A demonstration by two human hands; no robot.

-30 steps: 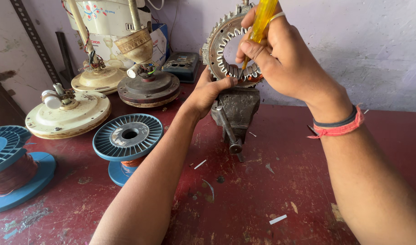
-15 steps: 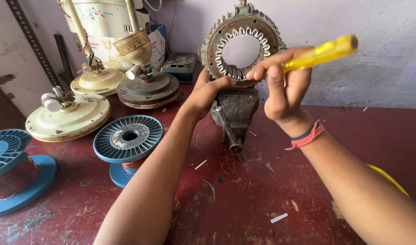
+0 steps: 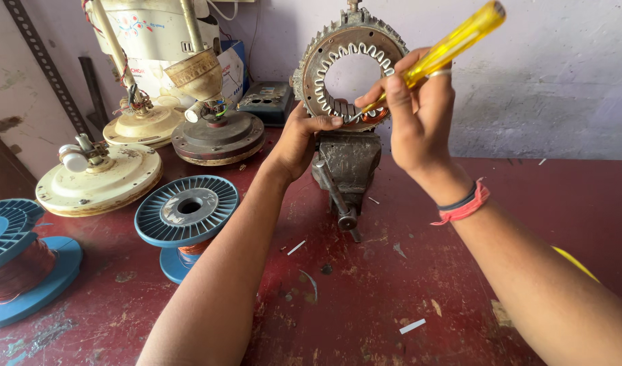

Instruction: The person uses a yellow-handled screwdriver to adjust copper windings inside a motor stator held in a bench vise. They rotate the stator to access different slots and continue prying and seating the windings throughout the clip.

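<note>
While the left hand (image 3: 298, 142) grips the stator ring (image 3: 351, 68), the right hand (image 3: 419, 115) pinches a screwdriver (image 3: 453, 44) inside it.

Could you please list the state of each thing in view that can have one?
Stator ring: upright, clamped in the vise.
Bench vise: closed on the ring.
Yellow-handled screwdriver: tilted, tip in the ring's lower slots.
Right hand: gripping the screwdriver.
Left hand: on the ring's lower left edge.
Near blue spool: on end, some copper wire.
Left blue spool: on end, wound with copper wire.
Cream fan motor: lying flat on the table.
</note>
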